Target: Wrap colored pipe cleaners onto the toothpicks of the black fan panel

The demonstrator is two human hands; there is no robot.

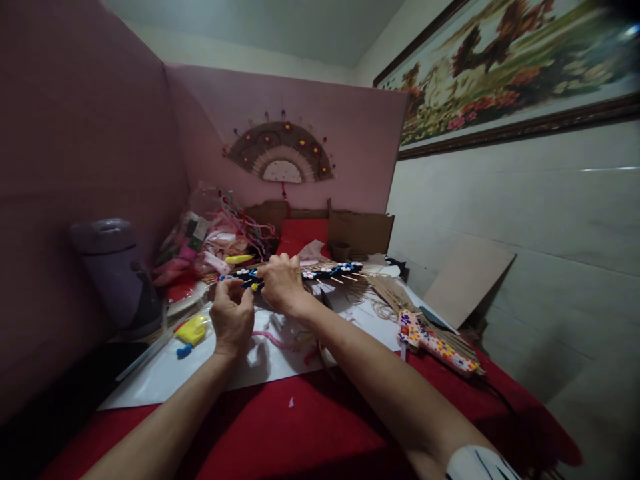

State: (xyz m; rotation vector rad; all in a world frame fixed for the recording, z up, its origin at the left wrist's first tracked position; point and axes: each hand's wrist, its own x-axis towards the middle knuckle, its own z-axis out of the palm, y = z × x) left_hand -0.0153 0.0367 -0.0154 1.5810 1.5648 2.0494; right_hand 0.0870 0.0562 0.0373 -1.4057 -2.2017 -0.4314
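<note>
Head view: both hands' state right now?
Left hand: partly curled at the decorated black strip; grip cannot be told.
Right hand: curled over the strip, fingertips hidden; grip cannot be told.

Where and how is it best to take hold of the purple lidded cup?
Probably around the body of the purple cup, below its lid, from the near right with the left hand: it stands tall, and the pink wall rises on its left.

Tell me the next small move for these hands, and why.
Probably steady the dark band with the right hand: that hand is already over it, while the left hand has its fingertips near the band's left end, close to a yellow piece, where fine work might shift it. What the left fingertips grip is unclear.
</note>
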